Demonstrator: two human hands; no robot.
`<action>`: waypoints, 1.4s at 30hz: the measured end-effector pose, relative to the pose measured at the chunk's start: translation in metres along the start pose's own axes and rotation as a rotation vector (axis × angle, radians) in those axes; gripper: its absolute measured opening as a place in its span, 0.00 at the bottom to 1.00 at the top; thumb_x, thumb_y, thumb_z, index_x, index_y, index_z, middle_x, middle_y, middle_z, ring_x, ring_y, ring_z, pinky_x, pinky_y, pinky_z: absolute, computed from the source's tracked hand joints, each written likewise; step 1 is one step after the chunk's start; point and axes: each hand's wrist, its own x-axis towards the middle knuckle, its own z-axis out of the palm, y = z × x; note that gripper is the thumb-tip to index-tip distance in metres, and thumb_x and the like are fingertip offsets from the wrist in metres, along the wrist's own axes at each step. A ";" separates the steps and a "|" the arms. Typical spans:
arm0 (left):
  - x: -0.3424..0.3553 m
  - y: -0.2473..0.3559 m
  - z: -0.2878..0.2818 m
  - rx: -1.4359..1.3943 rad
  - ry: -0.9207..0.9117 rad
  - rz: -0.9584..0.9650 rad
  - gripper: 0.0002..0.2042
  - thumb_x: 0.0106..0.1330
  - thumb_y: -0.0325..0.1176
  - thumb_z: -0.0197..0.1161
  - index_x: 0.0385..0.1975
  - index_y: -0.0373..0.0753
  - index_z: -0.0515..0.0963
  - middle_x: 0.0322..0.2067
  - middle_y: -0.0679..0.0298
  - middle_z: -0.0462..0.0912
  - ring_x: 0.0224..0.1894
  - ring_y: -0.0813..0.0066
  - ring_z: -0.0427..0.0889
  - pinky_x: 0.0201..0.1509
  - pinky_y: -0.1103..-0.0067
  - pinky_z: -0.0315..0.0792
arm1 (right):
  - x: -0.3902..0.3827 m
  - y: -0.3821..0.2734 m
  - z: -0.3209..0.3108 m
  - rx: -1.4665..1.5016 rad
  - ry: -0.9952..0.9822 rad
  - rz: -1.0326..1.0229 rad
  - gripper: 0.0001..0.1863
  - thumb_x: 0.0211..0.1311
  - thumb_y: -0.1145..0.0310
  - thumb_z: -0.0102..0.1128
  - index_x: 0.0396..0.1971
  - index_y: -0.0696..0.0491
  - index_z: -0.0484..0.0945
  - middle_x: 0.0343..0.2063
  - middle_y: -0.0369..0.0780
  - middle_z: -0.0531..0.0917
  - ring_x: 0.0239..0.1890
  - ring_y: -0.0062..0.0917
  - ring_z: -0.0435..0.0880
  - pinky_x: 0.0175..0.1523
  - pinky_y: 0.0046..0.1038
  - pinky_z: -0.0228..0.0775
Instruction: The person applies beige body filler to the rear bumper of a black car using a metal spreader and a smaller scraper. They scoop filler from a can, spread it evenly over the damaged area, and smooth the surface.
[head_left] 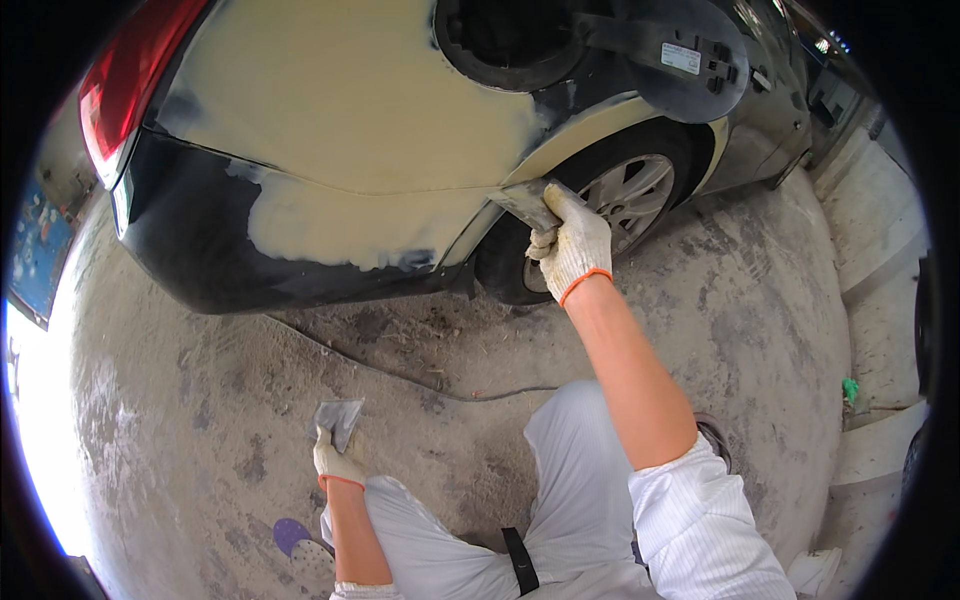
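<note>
My right hand (577,240), in a white knit glove with an orange cuff, grips a flat grey putty knife (527,204). Its blade meets the car's rear panel (370,110) at the wheel arch edge, where cream-coloured filler covers the dark paint. Low at the left, my left hand (338,460), gloved the same way, is closed on a second putty knife (340,420), held above the floor and away from the car. The fingers of both hands wrap round the tools, so their grip ends are hidden.
The open fuel flap (690,65) juts out above the rear wheel (635,195). A red tail light (130,80) is at the far left. A dark hose or cable (420,385) crosses the concrete floor (220,400). Near my left knee lies a purple disc (290,535).
</note>
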 end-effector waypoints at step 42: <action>-0.004 -0.017 0.022 0.017 -0.070 -0.066 0.17 0.86 0.50 0.57 0.52 0.43 0.85 0.42 0.63 0.92 0.39 0.65 0.89 0.46 0.63 0.87 | -0.042 0.025 0.043 0.030 -0.007 0.091 0.18 0.82 0.64 0.63 0.30 0.56 0.74 0.20 0.41 0.76 0.12 0.21 0.65 0.18 0.29 0.55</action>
